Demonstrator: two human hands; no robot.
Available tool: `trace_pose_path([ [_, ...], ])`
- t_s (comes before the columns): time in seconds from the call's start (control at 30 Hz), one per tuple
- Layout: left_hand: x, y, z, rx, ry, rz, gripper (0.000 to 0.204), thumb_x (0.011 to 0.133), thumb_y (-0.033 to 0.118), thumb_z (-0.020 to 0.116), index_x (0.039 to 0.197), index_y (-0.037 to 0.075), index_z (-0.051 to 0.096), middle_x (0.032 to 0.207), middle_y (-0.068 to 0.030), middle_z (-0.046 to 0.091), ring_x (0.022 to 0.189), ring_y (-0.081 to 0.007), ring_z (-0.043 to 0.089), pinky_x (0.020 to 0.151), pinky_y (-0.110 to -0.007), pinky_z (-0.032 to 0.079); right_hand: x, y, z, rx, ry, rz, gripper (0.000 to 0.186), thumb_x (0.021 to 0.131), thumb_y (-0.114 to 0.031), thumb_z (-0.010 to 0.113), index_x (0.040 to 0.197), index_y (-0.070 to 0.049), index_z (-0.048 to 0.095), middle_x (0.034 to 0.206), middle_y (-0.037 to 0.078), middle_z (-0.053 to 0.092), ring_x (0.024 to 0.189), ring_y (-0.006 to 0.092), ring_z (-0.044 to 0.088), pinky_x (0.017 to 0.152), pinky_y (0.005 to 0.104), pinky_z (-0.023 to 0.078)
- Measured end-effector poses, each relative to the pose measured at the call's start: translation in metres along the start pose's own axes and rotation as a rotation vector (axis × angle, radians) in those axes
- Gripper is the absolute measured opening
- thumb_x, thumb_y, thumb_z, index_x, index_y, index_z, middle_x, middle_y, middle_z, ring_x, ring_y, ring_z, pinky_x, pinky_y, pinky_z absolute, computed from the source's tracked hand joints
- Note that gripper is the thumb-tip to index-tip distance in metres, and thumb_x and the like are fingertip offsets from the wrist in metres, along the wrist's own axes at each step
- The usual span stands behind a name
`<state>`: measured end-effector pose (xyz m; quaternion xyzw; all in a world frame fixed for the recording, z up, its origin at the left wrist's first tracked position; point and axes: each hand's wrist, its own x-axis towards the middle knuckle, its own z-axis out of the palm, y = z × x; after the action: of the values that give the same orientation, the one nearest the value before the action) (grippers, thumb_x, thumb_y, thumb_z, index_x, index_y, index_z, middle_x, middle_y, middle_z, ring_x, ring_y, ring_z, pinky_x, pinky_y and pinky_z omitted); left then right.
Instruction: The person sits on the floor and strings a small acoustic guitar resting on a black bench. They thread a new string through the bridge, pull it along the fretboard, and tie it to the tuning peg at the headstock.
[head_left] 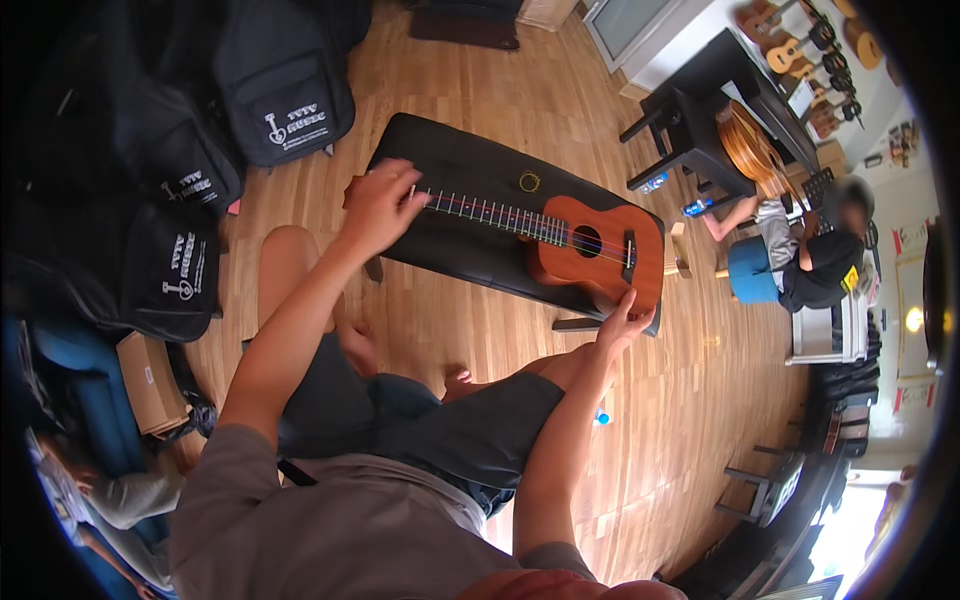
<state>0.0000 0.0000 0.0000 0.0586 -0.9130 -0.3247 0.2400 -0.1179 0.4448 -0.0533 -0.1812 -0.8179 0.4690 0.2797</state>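
A reddish-brown ukulele [645,255] lies face up on a padded black bench [470,262], its neck pointing left. Strings run along its fretboard and over the sound hole. My left hand [380,208] is over the headstock end with fingers bent and slightly blurred; it covers most of the headstock, and what the fingers pinch is hidden. At the lower edge of the body, my right hand [622,325] grips the rim, thumb on top and the other fingers partly out of sight. Beyond the neck, a small yellow-green coil of string [529,181] rests on the bench.
Black padded bags [283,85] crowd the left side, with a cardboard box [152,382] below them. Another person [825,262] sits on a blue stool [752,270] at the right, near a guitar [750,145]. A bottle [601,417] stands beyond my right forearm.
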Motion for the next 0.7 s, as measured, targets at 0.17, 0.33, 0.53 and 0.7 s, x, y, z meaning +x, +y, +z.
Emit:
trace_pose_path([
  [0.17,-0.013,0.044,0.039,0.27,-0.033,0.3,0.051,0.091,0.034,0.069,0.13,0.001,0.059,0.141,-0.0139,0.054,0.137,-0.0314,0.045,0.117,-0.054,0.029,-0.01,-0.018,-0.003,-0.05,-0.008,0.016,0.086,0.091,-0.053,0.068,0.15,0.002,0.035,0.121,0.019,0.064,0.101,0.028,0.064,0.086,0.0377,0.051],
  [0.33,-0.017,0.053,0.054,0.103,-0.05,0.459,0.032,0.09,0.029,0.07,0.111,0.005,0.069,0.131,-0.0109,0.06,0.13,-0.028,0.052,0.114,-0.052,0.035,-0.009,-0.02,-0.003,-0.095,-0.021,0.018,0.086,0.091,-0.054,0.067,0.149,0.001,0.036,0.118,0.019,0.066,0.102,0.0293,0.065,0.087,0.0382,0.052],
  [0.53,-0.014,0.066,0.074,0.005,-0.007,0.579,0.027,0.092,0.028,0.068,0.112,0.01,0.071,0.131,-0.006,0.063,0.125,-0.0259,0.056,0.114,-0.048,0.036,-0.003,-0.003,-0.003,-0.152,-0.013,-0.026,0.091,0.089,-0.063,0.064,0.15,0.0,0.037,0.12,0.022,0.065,0.106,0.0365,0.065,0.089,0.0443,0.052],
  [0.7,0.0,0.039,0.073,0.143,0.034,0.394,0.05,0.095,0.039,0.062,0.136,0.011,0.059,0.138,-0.0078,0.06,0.132,-0.027,0.051,0.117,-0.049,0.029,-0.004,-0.003,-0.004,-0.207,0.011,-0.061,0.092,0.088,-0.064,0.064,0.151,-0.004,0.035,0.127,0.025,0.062,0.116,0.0412,0.059,0.097,0.0474,0.049],
])
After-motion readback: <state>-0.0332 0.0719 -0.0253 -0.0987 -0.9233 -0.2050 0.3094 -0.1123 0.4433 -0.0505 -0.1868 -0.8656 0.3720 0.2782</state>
